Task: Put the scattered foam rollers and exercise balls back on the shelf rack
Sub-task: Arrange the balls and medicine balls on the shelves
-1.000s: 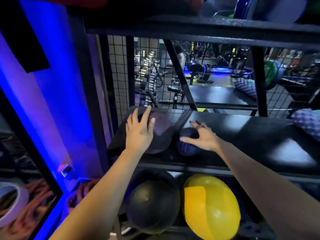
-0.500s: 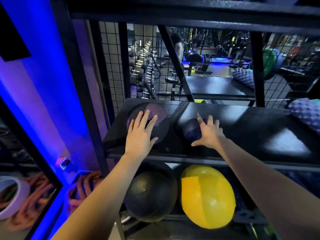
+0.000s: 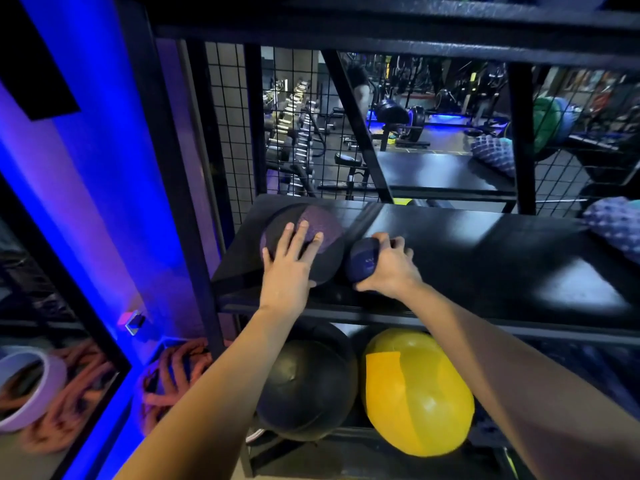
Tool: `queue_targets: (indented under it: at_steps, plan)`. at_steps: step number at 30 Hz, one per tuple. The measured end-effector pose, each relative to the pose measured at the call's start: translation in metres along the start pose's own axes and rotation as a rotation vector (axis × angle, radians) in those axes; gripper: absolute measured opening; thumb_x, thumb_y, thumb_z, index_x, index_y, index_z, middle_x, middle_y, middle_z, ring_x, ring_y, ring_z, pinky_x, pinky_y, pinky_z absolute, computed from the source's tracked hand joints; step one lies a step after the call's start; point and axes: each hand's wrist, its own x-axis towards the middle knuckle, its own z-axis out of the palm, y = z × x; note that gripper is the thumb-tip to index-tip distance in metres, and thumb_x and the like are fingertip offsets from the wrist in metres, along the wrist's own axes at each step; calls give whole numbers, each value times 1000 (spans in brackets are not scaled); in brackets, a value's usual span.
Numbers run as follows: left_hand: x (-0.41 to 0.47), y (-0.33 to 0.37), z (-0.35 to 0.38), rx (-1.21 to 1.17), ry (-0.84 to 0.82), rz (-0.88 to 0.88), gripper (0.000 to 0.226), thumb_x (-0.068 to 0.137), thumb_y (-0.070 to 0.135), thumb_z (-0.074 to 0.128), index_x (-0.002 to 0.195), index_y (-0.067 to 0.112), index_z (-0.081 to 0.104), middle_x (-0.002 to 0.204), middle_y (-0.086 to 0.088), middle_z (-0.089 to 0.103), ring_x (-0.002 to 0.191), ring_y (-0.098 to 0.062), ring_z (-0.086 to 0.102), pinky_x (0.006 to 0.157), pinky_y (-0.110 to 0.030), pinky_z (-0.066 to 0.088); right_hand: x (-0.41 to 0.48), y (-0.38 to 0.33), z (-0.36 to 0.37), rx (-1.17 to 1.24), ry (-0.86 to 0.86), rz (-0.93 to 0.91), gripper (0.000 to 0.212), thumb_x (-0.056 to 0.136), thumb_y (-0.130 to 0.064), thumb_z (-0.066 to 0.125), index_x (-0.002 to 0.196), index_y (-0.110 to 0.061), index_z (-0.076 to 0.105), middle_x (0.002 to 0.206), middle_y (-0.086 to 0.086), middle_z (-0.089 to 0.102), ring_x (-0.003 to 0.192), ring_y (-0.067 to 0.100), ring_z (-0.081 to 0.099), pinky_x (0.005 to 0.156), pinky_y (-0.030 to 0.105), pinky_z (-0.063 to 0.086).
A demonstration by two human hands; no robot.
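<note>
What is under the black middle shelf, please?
A black ball and a yellow ball, side by side, under the shelf. The forearms cover part of each; farther right is too dark to tell.

Only the person's arms and hands show from where I stand. The left forearm (image 3: 207, 393) and right forearm (image 3: 502, 358) are bare all the way to the edge of view, both slim and smooth. The left hand (image 3: 289, 268) and right hand (image 3: 391, 268) are bare as well. The fingers (image 3: 301, 237) are slender, with short, plain nails on the left.
</note>
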Motion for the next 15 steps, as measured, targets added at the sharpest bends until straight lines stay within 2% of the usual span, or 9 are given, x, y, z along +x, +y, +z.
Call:
queue_targets:
  at_steps: [4, 6, 11, 15]
  plan:
    - [-5, -26, -2, -68, 106, -77, 106, 78, 32, 87, 162, 28, 23, 171, -1, 13, 157, -30, 11, 115, -60, 37, -1, -17, 11, -106, -45, -41, 123, 52, -48, 92, 151, -35, 21, 147, 11, 26, 136, 42, 30, 101, 59, 45]
    - [-7, -32, -1, -74, 141, -106, 106, 76, 33, 88, 161, 26, 25, 170, -2, 16, 156, -31, 15, 113, -57, 43, 1, -23, 12, -171, -75, -72, 123, 55, -47, 91, 153, -35, 17, 151, 13, 22, 139, 44, 27, 104, 60, 42]
    - [-14, -20, 0, -16, 87, -60, 101, 83, 29, 82, 162, 29, 18, 172, -1, 6, 157, -30, 8, 115, -57, 39, 3, -33, 4, -224, -138, -67, 126, 56, -48, 94, 153, -34, 16, 152, 12, 20, 140, 44, 25, 105, 60, 43]
    - [-17, -11, -4, 26, 45, -61, 97, 91, 34, 74, 163, 32, 8, 173, 0, -4, 159, -29, 0, 118, -57, 34, 4, -27, 0, -123, -171, -56, 149, 50, -52, 97, 160, -30, -1, 160, 6, 8, 146, 48, 15, 111, 62, 37]
